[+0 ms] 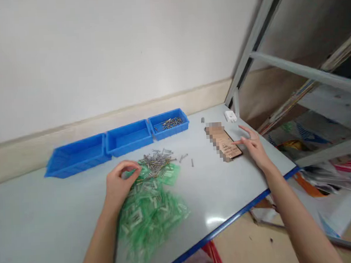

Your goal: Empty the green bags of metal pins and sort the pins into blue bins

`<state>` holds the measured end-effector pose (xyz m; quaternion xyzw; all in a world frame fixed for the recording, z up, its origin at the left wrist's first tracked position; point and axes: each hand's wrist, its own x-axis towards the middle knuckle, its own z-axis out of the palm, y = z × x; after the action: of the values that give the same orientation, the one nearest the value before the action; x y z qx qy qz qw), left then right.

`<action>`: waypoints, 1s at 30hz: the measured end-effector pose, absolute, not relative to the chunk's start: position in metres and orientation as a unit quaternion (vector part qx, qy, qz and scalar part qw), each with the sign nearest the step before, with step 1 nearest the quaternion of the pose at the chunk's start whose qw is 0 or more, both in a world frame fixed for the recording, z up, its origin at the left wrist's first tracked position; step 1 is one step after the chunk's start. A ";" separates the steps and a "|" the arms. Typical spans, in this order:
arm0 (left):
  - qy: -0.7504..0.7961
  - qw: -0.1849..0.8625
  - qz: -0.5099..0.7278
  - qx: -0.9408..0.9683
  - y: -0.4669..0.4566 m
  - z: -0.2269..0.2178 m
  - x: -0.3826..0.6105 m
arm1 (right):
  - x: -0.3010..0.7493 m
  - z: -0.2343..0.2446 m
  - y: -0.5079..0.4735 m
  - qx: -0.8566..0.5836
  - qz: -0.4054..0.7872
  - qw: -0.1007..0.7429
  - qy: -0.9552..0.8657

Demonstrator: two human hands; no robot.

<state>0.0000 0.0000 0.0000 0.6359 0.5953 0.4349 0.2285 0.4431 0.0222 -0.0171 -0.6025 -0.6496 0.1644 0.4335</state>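
Observation:
My left hand (122, 181) is closed in a pinch, thumb and forefinger together, at the left edge of a pile of loose screws (157, 162). Whatever lies between those fingertips, if anything, is too small to tell; some green shows through the loop of the fingers. Green plastic bags (152, 215) with small pale pieces in them are heaped beside this wrist, partly under the screws. My right hand (254, 147) has its fingers spread, the index fingertip at the screen of a phone (231, 146) lying flat on the table. Part of the phone is pixelated.
Three blue bins stand in a row by the wall: a left bin (76, 154), a middle bin (130, 137) and a right bin (182, 127) with screws inside. A white charger (230, 116) lies behind the phone. A metal frame (248, 57) rises at the right.

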 end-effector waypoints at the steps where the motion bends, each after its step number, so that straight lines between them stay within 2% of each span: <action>1: 0.595 0.229 0.435 0.635 0.001 0.000 -0.001 | 0.444 -0.018 0.022 -0.590 0.184 0.416 -0.667; 5: 0.597 0.236 0.439 0.628 0.003 -0.002 -0.004 | 0.448 -0.021 0.021 -0.572 0.214 0.379 -0.695; 11: 0.599 0.247 0.447 0.616 0.003 -0.005 -0.005 | 0.449 -0.025 0.027 -0.627 0.157 0.405 -0.647; 18: 0.581 0.244 0.441 0.639 0.003 -0.002 -0.004 | 0.450 -0.031 0.029 -0.641 0.100 0.378 -0.661; 30: 0.538 0.196 0.427 0.700 0.003 0.004 0.002 | 0.448 -0.032 0.029 -0.628 0.075 0.375 -0.678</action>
<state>0.0023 0.0035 0.0042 0.6998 0.5381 0.4270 0.1962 0.4483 0.0291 -0.0320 -0.6281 -0.6776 0.0747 0.3752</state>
